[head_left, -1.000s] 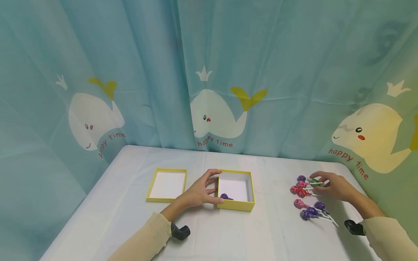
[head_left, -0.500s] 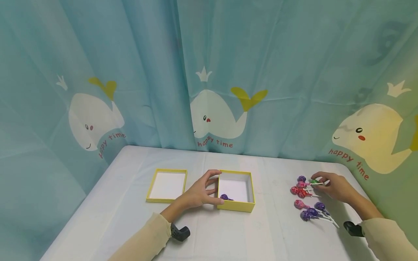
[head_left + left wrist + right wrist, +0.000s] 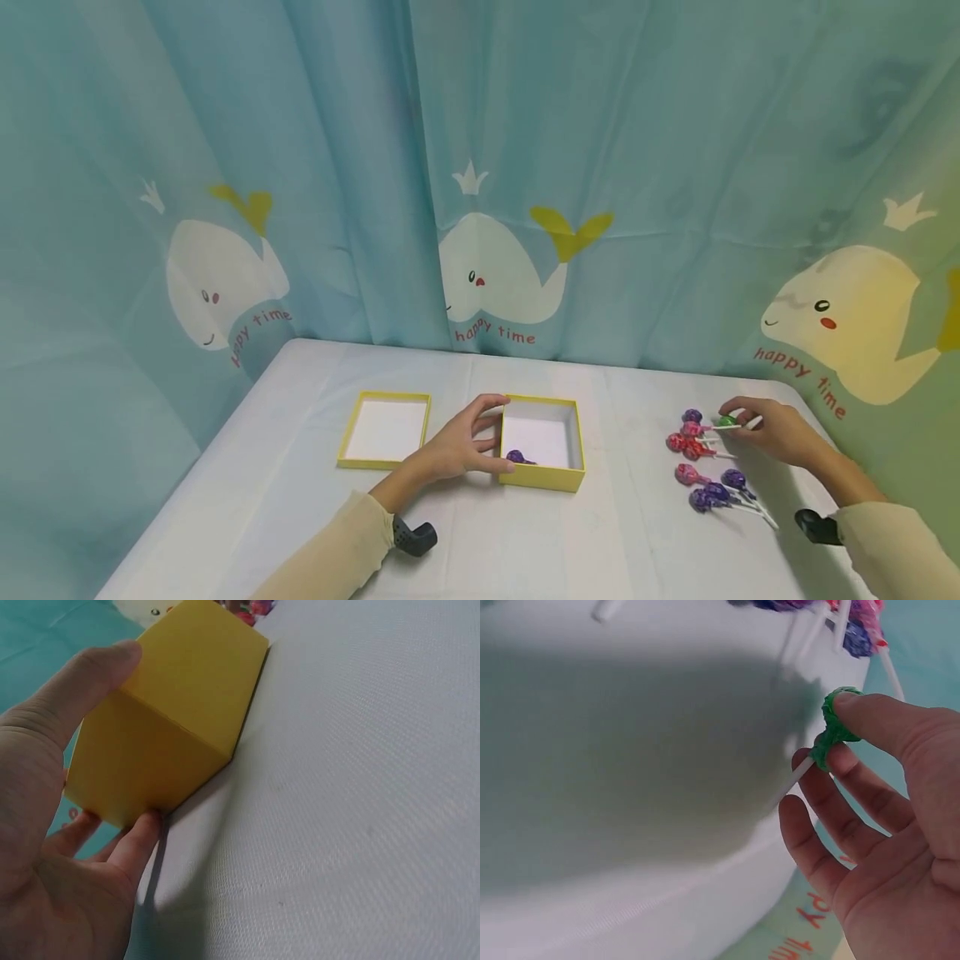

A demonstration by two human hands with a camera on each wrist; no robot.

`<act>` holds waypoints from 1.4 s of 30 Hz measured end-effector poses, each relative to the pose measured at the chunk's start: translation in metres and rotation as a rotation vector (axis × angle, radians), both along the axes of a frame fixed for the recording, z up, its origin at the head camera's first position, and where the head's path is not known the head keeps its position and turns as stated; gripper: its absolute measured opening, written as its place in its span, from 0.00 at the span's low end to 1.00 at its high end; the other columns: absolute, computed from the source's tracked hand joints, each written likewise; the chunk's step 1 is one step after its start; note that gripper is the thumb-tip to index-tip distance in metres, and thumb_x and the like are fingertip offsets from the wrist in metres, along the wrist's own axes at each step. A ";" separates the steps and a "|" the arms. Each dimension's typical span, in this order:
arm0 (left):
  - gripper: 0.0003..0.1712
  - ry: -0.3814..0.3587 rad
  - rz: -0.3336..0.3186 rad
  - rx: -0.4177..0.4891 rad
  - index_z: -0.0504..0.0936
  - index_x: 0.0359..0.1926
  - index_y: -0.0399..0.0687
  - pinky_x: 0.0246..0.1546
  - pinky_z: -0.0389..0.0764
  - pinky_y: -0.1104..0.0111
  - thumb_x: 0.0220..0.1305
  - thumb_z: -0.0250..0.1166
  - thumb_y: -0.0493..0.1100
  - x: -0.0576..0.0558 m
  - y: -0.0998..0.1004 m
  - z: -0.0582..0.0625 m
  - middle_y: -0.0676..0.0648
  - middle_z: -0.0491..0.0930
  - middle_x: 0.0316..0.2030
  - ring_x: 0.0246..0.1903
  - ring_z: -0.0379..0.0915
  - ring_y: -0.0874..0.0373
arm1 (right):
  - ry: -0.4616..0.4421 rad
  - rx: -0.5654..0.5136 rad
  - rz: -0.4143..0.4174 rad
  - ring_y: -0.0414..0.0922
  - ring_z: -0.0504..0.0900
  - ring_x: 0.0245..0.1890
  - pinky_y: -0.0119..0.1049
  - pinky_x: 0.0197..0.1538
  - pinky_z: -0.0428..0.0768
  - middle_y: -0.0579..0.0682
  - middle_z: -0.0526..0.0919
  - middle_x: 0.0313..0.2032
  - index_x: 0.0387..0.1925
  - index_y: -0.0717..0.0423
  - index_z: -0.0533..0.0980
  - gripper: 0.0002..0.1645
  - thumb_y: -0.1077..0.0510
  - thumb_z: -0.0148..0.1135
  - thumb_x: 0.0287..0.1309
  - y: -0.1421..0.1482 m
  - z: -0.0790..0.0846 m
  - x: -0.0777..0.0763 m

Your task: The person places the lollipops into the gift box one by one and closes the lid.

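My left hand [image 3: 450, 446] grips the left side of an open yellow box [image 3: 543, 477], thumb at its near corner and fingers at the far one. Inside the box, a purple lollipop [image 3: 517, 457] lies near the front left. In the left wrist view the thumb presses the yellow wall [image 3: 195, 667] and fingertips rest low on another side. At the right, my right hand [image 3: 780, 432] pinches a green lollipop [image 3: 832, 731] by its wrapped head between thumb and fingers. Its white stick [image 3: 791, 780] passes by the other fingertips.
Left of the box lies a shallow yellow-rimmed lid [image 3: 386, 427] with a white inside. Beside my right hand are red lollipops [image 3: 693, 450], pink lollipops [image 3: 686, 473] and purple lollipops [image 3: 702, 500] in loose groups. A whale-print curtain [image 3: 510, 275] hangs behind the white table.
My right fingers have closed around the green lollipop, and its stick now shows angled up past the hand. My left hand and the box keep their place; the head view has tilted slightly.
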State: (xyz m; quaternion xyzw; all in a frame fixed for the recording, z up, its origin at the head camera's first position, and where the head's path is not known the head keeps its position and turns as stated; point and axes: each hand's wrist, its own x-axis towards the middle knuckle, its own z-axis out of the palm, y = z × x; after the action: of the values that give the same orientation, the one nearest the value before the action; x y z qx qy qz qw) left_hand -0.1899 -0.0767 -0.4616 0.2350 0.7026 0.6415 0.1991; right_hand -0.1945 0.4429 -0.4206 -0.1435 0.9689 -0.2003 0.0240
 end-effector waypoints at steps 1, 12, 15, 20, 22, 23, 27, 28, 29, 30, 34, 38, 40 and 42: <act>0.54 -0.002 0.000 -0.001 0.58 0.76 0.45 0.69 0.73 0.58 0.53 0.80 0.32 0.000 0.000 0.000 0.41 0.54 0.77 0.77 0.52 0.42 | 0.009 0.003 0.010 0.55 0.84 0.38 0.41 0.34 0.85 0.56 0.85 0.38 0.48 0.61 0.81 0.17 0.67 0.71 0.57 0.001 0.002 0.001; 0.55 0.008 -0.006 -0.009 0.58 0.76 0.42 0.68 0.74 0.58 0.53 0.80 0.33 0.001 -0.001 0.002 0.41 0.55 0.77 0.76 0.53 0.41 | 0.110 -0.052 0.170 0.31 0.78 0.30 0.30 0.24 0.80 0.49 0.84 0.33 0.41 0.63 0.80 0.14 0.72 0.72 0.53 0.008 0.039 0.001; 0.55 0.008 -0.007 -0.007 0.57 0.76 0.41 0.68 0.74 0.58 0.53 0.80 0.33 0.001 -0.001 0.002 0.41 0.54 0.77 0.76 0.53 0.41 | 0.113 -0.058 0.199 0.31 0.79 0.30 0.29 0.25 0.82 0.48 0.84 0.33 0.41 0.63 0.80 0.14 0.72 0.72 0.53 0.004 0.052 -0.002; 0.55 0.003 -0.004 -0.003 0.58 0.76 0.42 0.68 0.74 0.58 0.53 0.80 0.33 0.001 -0.001 0.002 0.42 0.55 0.77 0.76 0.53 0.41 | 0.141 -0.036 0.240 0.30 0.79 0.31 0.28 0.26 0.84 0.44 0.82 0.33 0.41 0.58 0.80 0.15 0.71 0.74 0.53 -0.005 0.068 -0.005; 0.54 0.004 -0.003 -0.003 0.58 0.76 0.42 0.68 0.74 0.58 0.53 0.80 0.33 0.001 -0.001 0.002 0.42 0.55 0.77 0.76 0.53 0.41 | 0.142 -0.027 0.242 0.30 0.78 0.31 0.29 0.26 0.83 0.42 0.81 0.33 0.42 0.56 0.80 0.15 0.70 0.74 0.54 -0.010 0.073 -0.006; 0.55 0.005 -0.004 -0.002 0.58 0.76 0.42 0.68 0.74 0.58 0.53 0.80 0.33 0.001 0.000 0.002 0.42 0.55 0.77 0.76 0.53 0.41 | 0.139 -0.026 0.233 0.30 0.78 0.31 0.29 0.25 0.83 0.42 0.81 0.33 0.43 0.55 0.81 0.16 0.70 0.74 0.54 -0.014 0.076 -0.005; 0.55 0.005 0.001 -0.006 0.59 0.76 0.43 0.67 0.75 0.59 0.52 0.80 0.33 0.000 0.000 0.001 0.42 0.55 0.77 0.76 0.54 0.42 | 0.094 0.008 0.200 0.32 0.80 0.31 0.30 0.27 0.83 0.41 0.82 0.35 0.46 0.53 0.81 0.15 0.64 0.74 0.58 -0.029 0.086 -0.004; 0.54 0.005 0.002 -0.003 0.59 0.76 0.44 0.67 0.75 0.59 0.52 0.81 0.33 0.000 0.000 0.001 0.42 0.56 0.77 0.76 0.54 0.42 | 0.079 0.012 0.190 0.32 0.80 0.31 0.30 0.28 0.83 0.42 0.83 0.35 0.47 0.53 0.81 0.15 0.63 0.74 0.58 -0.033 0.088 -0.003; 0.54 0.007 0.002 -0.001 0.60 0.75 0.44 0.67 0.75 0.59 0.52 0.81 0.33 0.000 0.000 0.000 0.42 0.56 0.77 0.76 0.54 0.42 | 0.071 0.010 0.182 0.33 0.81 0.32 0.30 0.28 0.83 0.42 0.83 0.36 0.47 0.53 0.81 0.15 0.63 0.73 0.59 -0.036 0.091 -0.002; 0.54 0.005 0.003 -0.001 0.60 0.75 0.45 0.67 0.75 0.59 0.52 0.81 0.32 0.000 0.000 0.000 0.43 0.56 0.77 0.76 0.54 0.42 | 0.064 0.007 0.189 0.34 0.82 0.32 0.30 0.28 0.83 0.43 0.84 0.36 0.48 0.54 0.81 0.15 0.62 0.73 0.59 -0.040 0.093 -0.002; 0.54 0.003 0.003 0.003 0.61 0.75 0.48 0.67 0.76 0.60 0.51 0.81 0.32 0.000 0.000 0.000 0.44 0.56 0.77 0.76 0.54 0.43 | 0.042 -0.046 0.197 0.35 0.84 0.33 0.32 0.29 0.83 0.44 0.84 0.37 0.50 0.53 0.80 0.16 0.62 0.72 0.61 -0.052 0.100 -0.002; 0.55 -0.003 0.006 0.004 0.61 0.75 0.49 0.66 0.76 0.61 0.50 0.81 0.32 0.000 0.000 0.000 0.45 0.57 0.77 0.76 0.54 0.44 | -0.005 -0.103 0.213 0.36 0.84 0.31 0.33 0.27 0.81 0.47 0.84 0.39 0.52 0.52 0.79 0.15 0.62 0.70 0.64 -0.064 0.104 -0.004; 0.55 -0.005 0.005 0.011 0.61 0.75 0.48 0.66 0.76 0.60 0.50 0.81 0.32 0.000 0.000 0.000 0.44 0.57 0.77 0.76 0.54 0.44 | -0.028 -0.125 0.227 0.36 0.83 0.30 0.33 0.27 0.81 0.49 0.84 0.40 0.52 0.51 0.79 0.15 0.61 0.69 0.65 -0.071 0.106 -0.006; 0.55 -0.005 0.003 0.011 0.60 0.75 0.48 0.66 0.76 0.61 0.50 0.81 0.32 0.000 0.000 0.000 0.45 0.57 0.77 0.76 0.54 0.44 | -0.036 -0.155 0.250 0.37 0.83 0.30 0.34 0.26 0.81 0.51 0.84 0.41 0.52 0.51 0.79 0.15 0.62 0.68 0.66 -0.078 0.108 -0.007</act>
State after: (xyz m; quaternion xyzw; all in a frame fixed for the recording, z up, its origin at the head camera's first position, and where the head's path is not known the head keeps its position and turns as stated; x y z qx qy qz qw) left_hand -0.1900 -0.0769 -0.4618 0.2335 0.6989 0.6462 0.1987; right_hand -0.2014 0.3644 -0.3130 -0.2610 0.9244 -0.2726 0.0548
